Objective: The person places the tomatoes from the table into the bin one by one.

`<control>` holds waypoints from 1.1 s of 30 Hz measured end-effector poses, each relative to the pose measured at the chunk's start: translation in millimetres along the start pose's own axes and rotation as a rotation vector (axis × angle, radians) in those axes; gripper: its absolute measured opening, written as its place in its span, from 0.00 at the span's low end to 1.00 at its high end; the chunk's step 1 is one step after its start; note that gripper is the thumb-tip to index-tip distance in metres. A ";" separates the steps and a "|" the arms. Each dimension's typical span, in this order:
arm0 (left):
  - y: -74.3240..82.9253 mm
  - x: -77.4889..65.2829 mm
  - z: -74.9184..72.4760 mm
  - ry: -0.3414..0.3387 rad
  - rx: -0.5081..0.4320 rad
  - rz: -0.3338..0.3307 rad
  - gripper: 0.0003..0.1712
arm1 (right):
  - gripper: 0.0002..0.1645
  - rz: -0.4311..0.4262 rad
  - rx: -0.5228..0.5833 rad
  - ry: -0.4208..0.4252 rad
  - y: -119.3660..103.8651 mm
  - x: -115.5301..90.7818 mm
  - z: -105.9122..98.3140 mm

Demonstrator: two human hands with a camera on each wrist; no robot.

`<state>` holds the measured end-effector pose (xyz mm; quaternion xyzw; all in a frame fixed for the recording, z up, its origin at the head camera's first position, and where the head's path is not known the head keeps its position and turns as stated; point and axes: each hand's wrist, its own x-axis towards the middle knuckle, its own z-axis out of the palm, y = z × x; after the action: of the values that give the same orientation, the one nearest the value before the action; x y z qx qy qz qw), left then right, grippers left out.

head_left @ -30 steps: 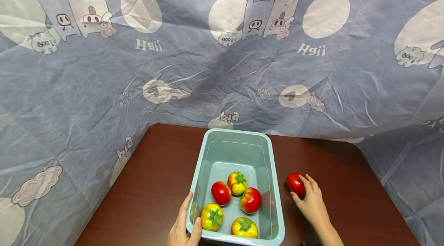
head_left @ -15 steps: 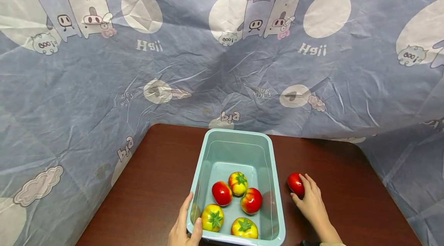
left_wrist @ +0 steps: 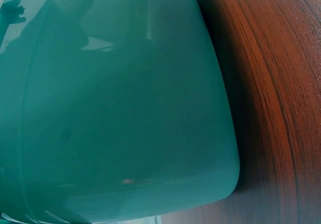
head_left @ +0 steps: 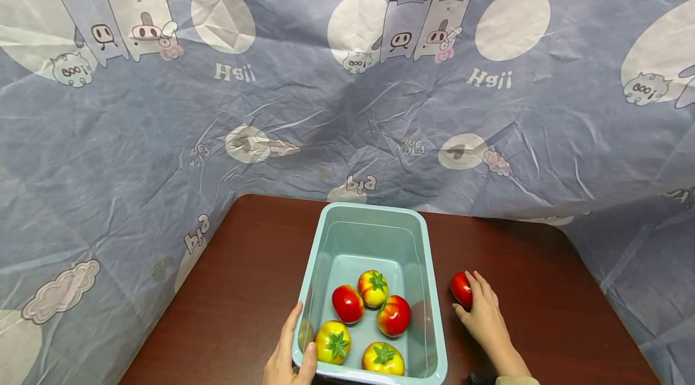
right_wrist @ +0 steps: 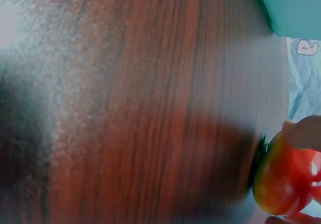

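Observation:
In the head view my left hand [head_left: 286,356] holds the pale green plastic bin [head_left: 430,288] by its near left corner, thumb over the rim and fingers along the outer side. The bin's outer wall [left_wrist: 130,103] fills most of the left wrist view, and the hand itself is out of that picture. Right of the bin, my right hand [head_left: 485,314] grips a glossy red tomato [head_left: 461,289] on the table. The right wrist view shows thumb and fingers around this tomato [right_wrist: 283,184], its green leafy top facing the tabletop. My palm and fingers hide part of it.
Inside the bin lie several red and yellow tomatoes [head_left: 394,315] with green leafy tops. The dark brown wooden table [head_left: 233,288] extends on both sides of the bin. A blue-grey cartoon-print cloth [head_left: 304,113] hangs behind and beside it.
My right hand has shifted slightly, its fingers covering a bit more of the red tomato. The left hand and the bin stay as they were.

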<state>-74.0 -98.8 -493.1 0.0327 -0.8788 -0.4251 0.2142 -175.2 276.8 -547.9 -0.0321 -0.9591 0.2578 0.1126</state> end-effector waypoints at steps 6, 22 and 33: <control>2.1 0.2 -0.4 -0.003 0.004 -0.010 0.38 | 0.47 -0.008 -0.001 0.022 -1.7 -0.7 0.2; 2.3 -0.1 -0.8 -0.009 0.011 -0.006 0.38 | 0.44 0.021 0.012 0.056 -5.0 -1.8 3.6; 2.1 0.1 -1.3 -0.021 0.003 -0.023 0.38 | 0.41 0.030 0.035 0.129 -9.3 -10.0 5.3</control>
<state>-73.3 -98.4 -490.8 0.0386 -0.8811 -0.4267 0.2000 -166.7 265.0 -549.7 -0.0610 -0.9446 0.2735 0.1709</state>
